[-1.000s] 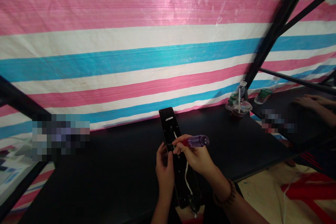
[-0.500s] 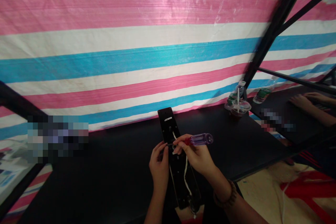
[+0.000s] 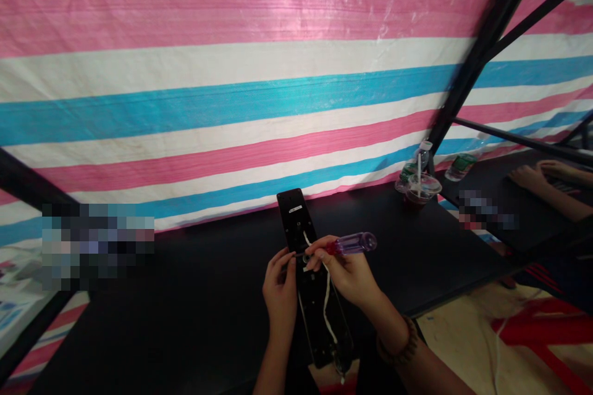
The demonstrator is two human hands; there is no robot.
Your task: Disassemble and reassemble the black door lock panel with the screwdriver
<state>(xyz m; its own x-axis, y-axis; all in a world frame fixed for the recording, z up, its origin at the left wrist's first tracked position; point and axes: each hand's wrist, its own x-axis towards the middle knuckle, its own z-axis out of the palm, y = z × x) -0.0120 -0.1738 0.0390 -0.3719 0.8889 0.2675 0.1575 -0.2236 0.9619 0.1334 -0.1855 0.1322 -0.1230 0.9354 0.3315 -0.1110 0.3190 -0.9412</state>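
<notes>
A long black panel [image 3: 293, 222] lies on the black table [image 3: 194, 296], its near end by the table's front edge. A pale cable [image 3: 327, 308] runs along it. My right hand [image 3: 345, 268] is closed round a screwdriver [image 3: 352, 244] with a clear purple and red handle pointing right; its tip is by the panel's middle, too small to make out. My left hand [image 3: 281, 281] is at the panel's left edge, thumb and fingers bent close together near the screwdriver tip. Whatever lies between these fingers is hidden.
A plastic cup with a straw [image 3: 422, 188] and a bottle [image 3: 424, 151] stand at the back right. Another bottle [image 3: 460, 168] lies on the neighbouring table, where another person's hands [image 3: 532, 178] rest. A striped sheet [image 3: 231, 111] hangs behind. Red stool [image 3: 546, 327] at lower right.
The view has shifted very slightly. Both hands and the screwdriver keep nearly the same place on the panel. The other person's hands have moved a little.
</notes>
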